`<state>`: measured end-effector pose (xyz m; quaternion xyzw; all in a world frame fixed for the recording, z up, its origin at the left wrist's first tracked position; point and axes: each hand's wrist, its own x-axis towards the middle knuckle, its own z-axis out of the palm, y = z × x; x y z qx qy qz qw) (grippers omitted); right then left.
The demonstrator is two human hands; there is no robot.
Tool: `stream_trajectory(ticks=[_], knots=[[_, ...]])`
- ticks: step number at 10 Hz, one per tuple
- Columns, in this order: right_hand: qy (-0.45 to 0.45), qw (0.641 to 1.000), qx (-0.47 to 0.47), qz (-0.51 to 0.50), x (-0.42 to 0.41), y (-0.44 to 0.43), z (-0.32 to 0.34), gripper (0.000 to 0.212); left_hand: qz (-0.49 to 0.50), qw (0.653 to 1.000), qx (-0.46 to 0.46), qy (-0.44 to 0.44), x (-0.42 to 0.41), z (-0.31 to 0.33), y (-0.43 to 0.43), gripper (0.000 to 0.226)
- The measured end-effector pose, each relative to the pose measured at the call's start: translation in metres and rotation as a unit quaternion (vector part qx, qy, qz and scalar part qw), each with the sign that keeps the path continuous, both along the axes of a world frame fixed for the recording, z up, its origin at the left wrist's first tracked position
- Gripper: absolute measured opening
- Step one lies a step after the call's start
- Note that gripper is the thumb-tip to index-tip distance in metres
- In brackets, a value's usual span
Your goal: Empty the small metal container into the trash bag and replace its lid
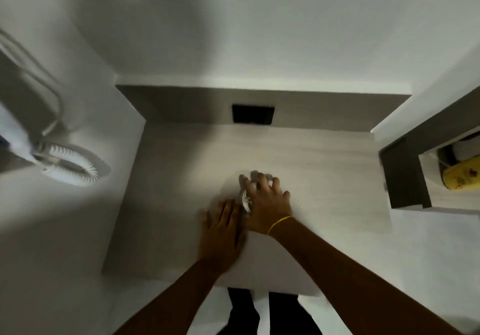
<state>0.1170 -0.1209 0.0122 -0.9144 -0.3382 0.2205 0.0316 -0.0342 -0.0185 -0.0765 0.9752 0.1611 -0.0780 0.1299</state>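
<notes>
We look down on a pale wood-grain counter (pixel 324 168) set in a white-walled recess, with a dark back panel (pixel 181 106) carrying a black rectangular plate (pixel 253 114). At the left wall hangs a white appliance with a coiled cord (pixel 70 164). At the right, a dark-framed niche (pixel 405 171) holds a yellow package (pixel 463 174) with small brownish print that we cannot read.

Our right hand (pixel 267 204), a yellow band (pixel 279 224) at the wrist, is spread with fingers curled down over the small metal container (pixel 245 200) near the middle of the counter; only a ribbed, shiny edge of it shows. Our left hand (pixel 222 228) lies flat and open just beside it, blurred; whether it touches the container we cannot tell.
</notes>
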Motion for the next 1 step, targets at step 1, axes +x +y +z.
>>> stream_trajectory(ticks=[1], knots=[[-0.028,0.999,0.026,-0.015,0.001,-0.0127,0.0088,0.104,0.003,1.0,0.021,-0.022,-0.0003,0.0123,0.0023,0.07]])
